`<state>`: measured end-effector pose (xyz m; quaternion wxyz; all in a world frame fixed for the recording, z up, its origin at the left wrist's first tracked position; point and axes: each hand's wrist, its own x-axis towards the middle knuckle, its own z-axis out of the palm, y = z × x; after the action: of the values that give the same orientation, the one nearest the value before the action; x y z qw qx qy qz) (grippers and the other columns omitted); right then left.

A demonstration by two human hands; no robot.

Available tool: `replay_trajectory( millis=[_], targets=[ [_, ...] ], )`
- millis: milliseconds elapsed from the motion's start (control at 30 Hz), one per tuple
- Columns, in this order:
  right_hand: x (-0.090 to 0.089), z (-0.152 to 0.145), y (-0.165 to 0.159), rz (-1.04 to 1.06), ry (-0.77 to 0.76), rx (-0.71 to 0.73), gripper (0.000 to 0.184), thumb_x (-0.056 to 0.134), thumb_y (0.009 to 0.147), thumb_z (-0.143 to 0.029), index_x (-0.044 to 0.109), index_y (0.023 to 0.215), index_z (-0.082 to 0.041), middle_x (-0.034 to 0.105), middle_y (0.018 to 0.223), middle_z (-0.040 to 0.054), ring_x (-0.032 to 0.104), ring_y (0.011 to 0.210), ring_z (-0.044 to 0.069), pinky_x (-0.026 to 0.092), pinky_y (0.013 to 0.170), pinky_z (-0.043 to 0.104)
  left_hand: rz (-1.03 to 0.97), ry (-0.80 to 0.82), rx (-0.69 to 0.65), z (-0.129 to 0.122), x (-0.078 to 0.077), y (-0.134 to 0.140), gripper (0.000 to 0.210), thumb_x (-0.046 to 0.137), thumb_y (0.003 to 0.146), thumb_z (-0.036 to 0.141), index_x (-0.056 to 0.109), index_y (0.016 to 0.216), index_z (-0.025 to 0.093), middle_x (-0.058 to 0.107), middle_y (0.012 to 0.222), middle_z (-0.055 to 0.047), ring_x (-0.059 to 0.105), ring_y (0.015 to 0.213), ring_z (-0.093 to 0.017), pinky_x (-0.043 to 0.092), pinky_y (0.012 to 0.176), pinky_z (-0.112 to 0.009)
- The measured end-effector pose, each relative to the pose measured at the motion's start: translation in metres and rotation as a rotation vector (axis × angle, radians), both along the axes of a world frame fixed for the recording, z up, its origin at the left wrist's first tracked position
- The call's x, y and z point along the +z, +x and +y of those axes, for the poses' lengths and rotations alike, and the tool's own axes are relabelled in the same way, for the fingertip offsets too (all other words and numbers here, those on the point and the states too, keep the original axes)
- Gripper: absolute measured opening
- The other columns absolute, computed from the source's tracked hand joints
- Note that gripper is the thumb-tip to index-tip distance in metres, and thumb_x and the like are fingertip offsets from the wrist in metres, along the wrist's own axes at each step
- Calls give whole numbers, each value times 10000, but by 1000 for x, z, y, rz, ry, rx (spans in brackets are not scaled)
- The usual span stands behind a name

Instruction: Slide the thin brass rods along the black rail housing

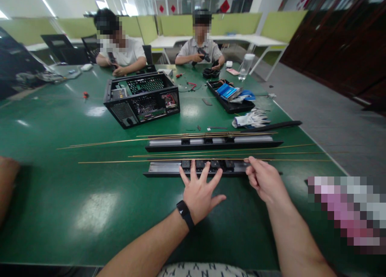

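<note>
My left hand (199, 192), with a dark watch on its wrist, is spread flat, its fingertips over the black blocks (229, 165) in the near metal rail (164, 167). It holds nothing. To its right, my right hand (263, 176) is closed in a pinch on a thin brass rod (105, 162) that runs lengthwise over the near rail. More thin brass rods (295, 152) lie just beyond, roughly parallel. Behind them is a second metal rail (165, 142) with several black blocks and rods across its top.
An open black computer case (141, 102) stands at the far left. A black tray (238, 107) with a blue item, white work gloves (251, 119) and a long black strip (280, 125) are at the right. Two people sit opposite; another person's arm (7, 180) enters at left.
</note>
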<state>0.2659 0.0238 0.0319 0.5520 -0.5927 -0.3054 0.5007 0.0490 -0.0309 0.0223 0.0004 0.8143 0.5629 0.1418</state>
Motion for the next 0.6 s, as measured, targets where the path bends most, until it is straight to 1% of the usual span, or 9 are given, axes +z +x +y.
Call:
replay_trajectory(
  millis=[100, 200, 300, 400, 467, 600],
  targets=[
    [-1, 1, 1, 60, -3, 0, 355, 747, 767, -442, 654, 931, -141, 595, 530, -11, 355, 269, 58, 181, 238, 154, -1, -4, -4, 0, 0, 0, 759, 524, 815, 750, 321, 1497, 487, 350, 1598, -17, 171, 1456, -504, 56, 1050, -856],
    [0, 2, 3, 83, -6, -61, 307, 743, 764, -381, 638, 952, -163, 598, 535, -21, 366, 279, 65, 197, 234, 151, -5, -9, -3, 0, 0, 0, 757, 538, 813, 743, 325, 1494, 491, 348, 1598, -17, 168, 1457, -505, 48, 1046, -859],
    [1, 2, 4, 80, -1, -123, 273, 753, 744, -343, 624, 914, -172, 588, 531, -32, 372, 286, 64, 213, 230, 152, -6, -10, -1, 0, -1, 0, 756, 536, 813, 745, 324, 1493, 493, 349, 1598, -14, 166, 1457, -503, 45, 1045, -859],
    [2, 2, 2, 83, 6, -136, 279, 769, 733, -353, 618, 881, -172, 576, 528, -37, 367, 288, 59, 214, 228, 149, -8, -8, -4, 0, -1, 0, 754, 514, 819, 753, 323, 1497, 485, 350, 1598, -14, 163, 1459, -503, 35, 1050, -856],
    [2, 1, 1, 82, 3, -112, 303, 787, 722, -368, 625, 880, -166, 570, 526, -38, 365, 289, 54, 212, 232, 144, -8, -6, -4, 0, -1, 0, 761, 523, 814, 752, 321, 1498, 485, 349, 1598, -15, 160, 1459, -505, 37, 1050, -857],
    [3, -1, -1, 97, -20, -6, 323, 787, 734, -387, 647, 897, -146, 579, 531, -22, 363, 288, 50, 208, 235, 140, -6, -4, 1, 0, -1, 0, 755, 526, 814, 752, 322, 1493, 494, 356, 1594, -11, 167, 1457, -505, 52, 1044, -862]
  ],
)
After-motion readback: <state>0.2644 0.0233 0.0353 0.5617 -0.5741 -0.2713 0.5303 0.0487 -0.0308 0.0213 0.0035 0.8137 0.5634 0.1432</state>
